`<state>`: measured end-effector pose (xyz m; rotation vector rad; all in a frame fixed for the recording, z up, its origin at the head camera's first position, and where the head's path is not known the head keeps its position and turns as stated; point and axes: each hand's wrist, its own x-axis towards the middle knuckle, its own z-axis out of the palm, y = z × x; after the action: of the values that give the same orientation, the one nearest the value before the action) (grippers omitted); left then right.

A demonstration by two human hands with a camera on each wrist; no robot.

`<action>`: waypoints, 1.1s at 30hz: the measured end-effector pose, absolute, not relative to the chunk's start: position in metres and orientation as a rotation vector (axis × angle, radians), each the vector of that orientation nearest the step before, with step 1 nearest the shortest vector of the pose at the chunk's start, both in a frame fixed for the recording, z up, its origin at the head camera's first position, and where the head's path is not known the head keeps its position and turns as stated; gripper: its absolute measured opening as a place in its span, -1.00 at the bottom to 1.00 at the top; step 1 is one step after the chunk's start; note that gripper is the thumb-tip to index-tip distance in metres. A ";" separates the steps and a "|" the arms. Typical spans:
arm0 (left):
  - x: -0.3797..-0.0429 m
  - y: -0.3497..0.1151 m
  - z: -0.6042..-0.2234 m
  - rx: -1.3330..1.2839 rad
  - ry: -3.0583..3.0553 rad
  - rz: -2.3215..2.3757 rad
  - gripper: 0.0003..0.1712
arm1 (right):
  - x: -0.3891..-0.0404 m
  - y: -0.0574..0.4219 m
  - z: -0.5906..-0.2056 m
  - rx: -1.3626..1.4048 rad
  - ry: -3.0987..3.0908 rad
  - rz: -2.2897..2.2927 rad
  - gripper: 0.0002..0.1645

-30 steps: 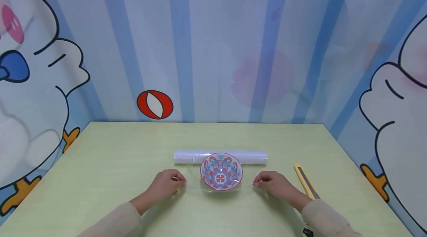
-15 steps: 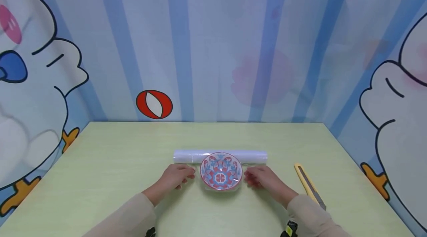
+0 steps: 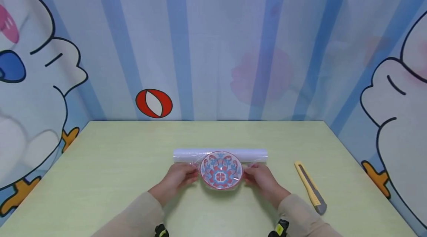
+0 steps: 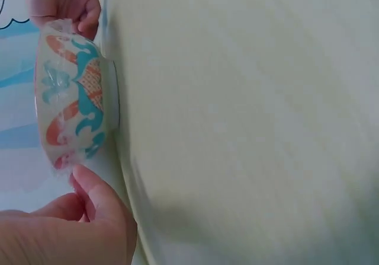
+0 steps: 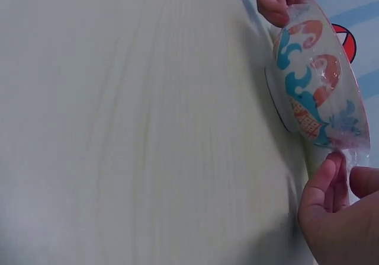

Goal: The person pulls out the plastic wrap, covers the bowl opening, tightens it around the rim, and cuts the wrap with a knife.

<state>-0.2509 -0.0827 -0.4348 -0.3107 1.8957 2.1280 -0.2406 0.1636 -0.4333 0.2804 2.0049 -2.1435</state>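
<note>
A patterned bowl [image 3: 221,170] in red, blue and white stands upright on the table, with clear cling film [image 3: 193,163] stretched over its top and drawn down its sides. At the bowl's left side my left hand [image 3: 175,178] pinches the film near the rim. Opposite it, my right hand [image 3: 264,182] pinches film at the right side. In the left wrist view the film [image 4: 62,99] clings wrinkled to the painted wall. Film [image 5: 355,155] hangs beside my right fingers in the right wrist view. The fingertips at the far side are partly hidden.
A white roll of cling film [image 3: 257,155] lies crosswise just behind the bowl. To the right, past the right forearm, lies a yellow and grey utility knife [image 3: 311,189]. The pale green table [image 3: 116,144] ends at a striped cartoon backdrop [image 3: 217,44].
Both hands have moved inward and slightly forward from beside the bowl to its sides, bringing the film edges against it. The bowl, roll and knife stay in place.
</note>
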 end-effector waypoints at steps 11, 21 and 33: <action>-0.252 -0.071 -0.438 -0.302 1.866 2.111 -0.73 | -0.242 0.153 -0.435 0.388 1.872 -2.223 -0.83; -0.248 -0.063 -0.434 -0.292 2.188 1.985 -0.84 | -0.237 0.141 -0.430 0.382 2.359 -1.942 -0.85; -0.243 -0.061 -0.433 -0.226 2.250 1.964 -0.77 | -0.226 0.144 -0.425 0.266 2.422 -1.856 -0.66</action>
<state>-0.2427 -0.0613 -0.4328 -0.2256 2.2502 1.9643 -0.2256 0.1436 -0.4251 0.2663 2.4222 -1.8562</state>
